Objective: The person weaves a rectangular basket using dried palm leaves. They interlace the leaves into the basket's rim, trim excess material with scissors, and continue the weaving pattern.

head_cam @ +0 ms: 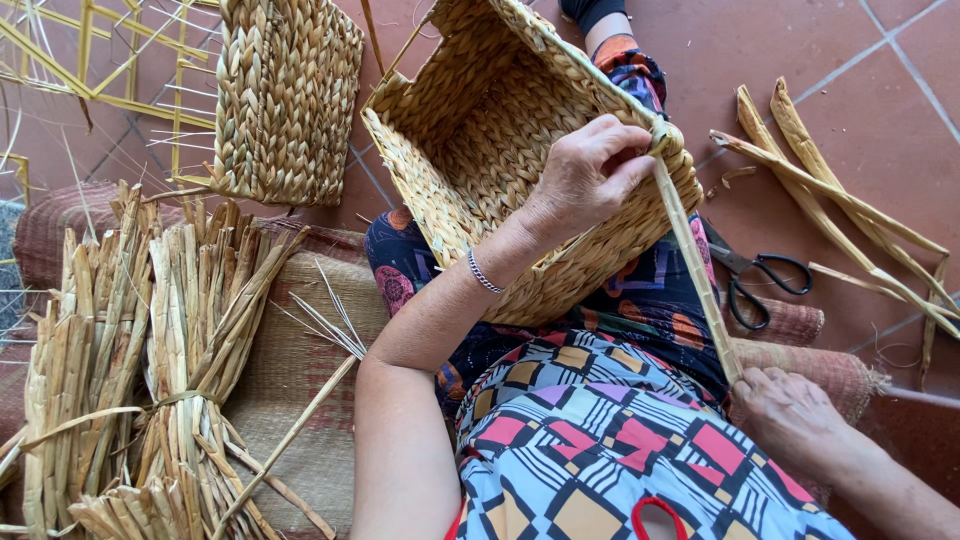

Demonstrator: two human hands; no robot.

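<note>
Basket (500, 150): woven, rectangular, tipped on your lap with its opening toward you. Your left hand (590, 175) rests on its near rim corner, fingers pinched together on the top end of the strand (695, 265).

Strand: flat, pale, stretched taut from that rim corner down to your right hand (790, 410), which is closed on its lower end beside your knee.

Scissors (755, 280): black-handled, on the tiled floor (850, 60) right of the basket, partly behind the strand.

Loose strands (830, 190): several on the tiles farther right, well apart from your hands.

Bundles (150, 360): tied sheaves of dried reed on the mat (300, 400) at your left.

Second basket (285, 95): woven, upright, beyond the bundles, just beside a bare yellow frame (110, 60).
</note>
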